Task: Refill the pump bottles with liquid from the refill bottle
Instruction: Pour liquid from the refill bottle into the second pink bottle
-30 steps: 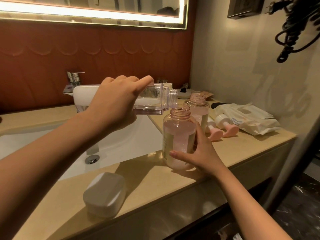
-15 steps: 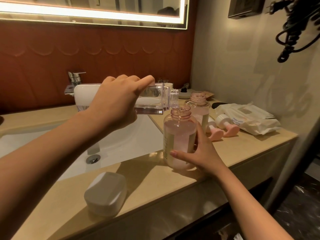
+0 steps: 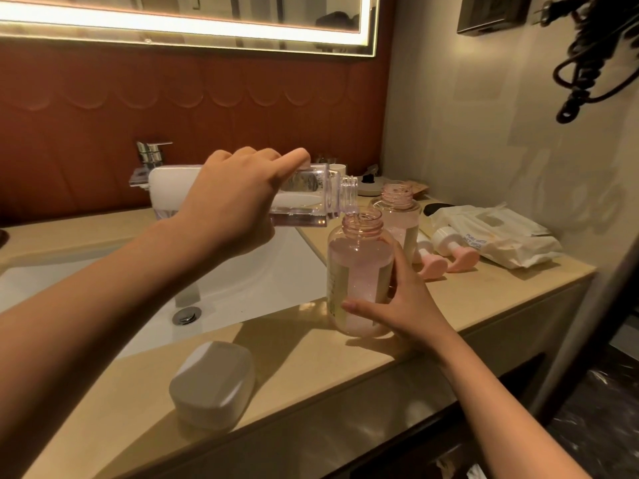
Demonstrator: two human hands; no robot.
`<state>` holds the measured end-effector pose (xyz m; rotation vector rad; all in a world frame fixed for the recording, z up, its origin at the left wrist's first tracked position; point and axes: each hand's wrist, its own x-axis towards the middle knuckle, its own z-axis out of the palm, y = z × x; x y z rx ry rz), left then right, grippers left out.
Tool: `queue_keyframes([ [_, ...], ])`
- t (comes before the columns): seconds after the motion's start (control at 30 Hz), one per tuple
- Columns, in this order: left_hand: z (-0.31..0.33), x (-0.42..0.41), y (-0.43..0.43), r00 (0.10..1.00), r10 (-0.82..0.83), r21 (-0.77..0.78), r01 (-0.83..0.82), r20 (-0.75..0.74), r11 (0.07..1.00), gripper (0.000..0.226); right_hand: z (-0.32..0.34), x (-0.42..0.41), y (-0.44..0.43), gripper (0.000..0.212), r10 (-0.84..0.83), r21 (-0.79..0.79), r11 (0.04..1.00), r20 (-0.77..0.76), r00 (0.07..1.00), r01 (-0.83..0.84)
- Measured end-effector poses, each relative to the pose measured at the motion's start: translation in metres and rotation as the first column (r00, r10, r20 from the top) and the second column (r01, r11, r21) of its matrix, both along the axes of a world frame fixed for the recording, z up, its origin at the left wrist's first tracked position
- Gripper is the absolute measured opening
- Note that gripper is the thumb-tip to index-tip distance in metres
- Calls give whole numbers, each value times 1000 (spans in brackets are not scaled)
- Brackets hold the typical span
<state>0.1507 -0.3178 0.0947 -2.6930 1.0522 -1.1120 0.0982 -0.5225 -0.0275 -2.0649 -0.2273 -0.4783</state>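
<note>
Left hand (image 3: 228, 205) grips tilted refill bottle (image 3: 311, 198) | right hand (image 3: 401, 302) clasps pump bottle (image 3: 359, 271) at worktop's front edge | pour slowly, mouths aligned.

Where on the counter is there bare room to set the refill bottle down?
Bare counter lies between the soap box and the held bottle, and along the front edge before the pump heads. Crowded behind: second bottle, pump heads, bag.

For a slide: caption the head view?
Left hand tips clear refill bottle over an open pump bottle steadied by the right hand.
</note>
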Motion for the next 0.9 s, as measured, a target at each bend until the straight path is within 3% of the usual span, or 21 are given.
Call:
queue_keyframes([
  [0.2,-1,0,0,1000,-6,-1,6,-11,1000,71,-3,2,-1,84,86,161,983,27,996,-90],
  [0.9,0,1,-1,1000,4,2,-4,19,1000,73,-5,6,-1,81,135,204,967,90,987,-151],
])
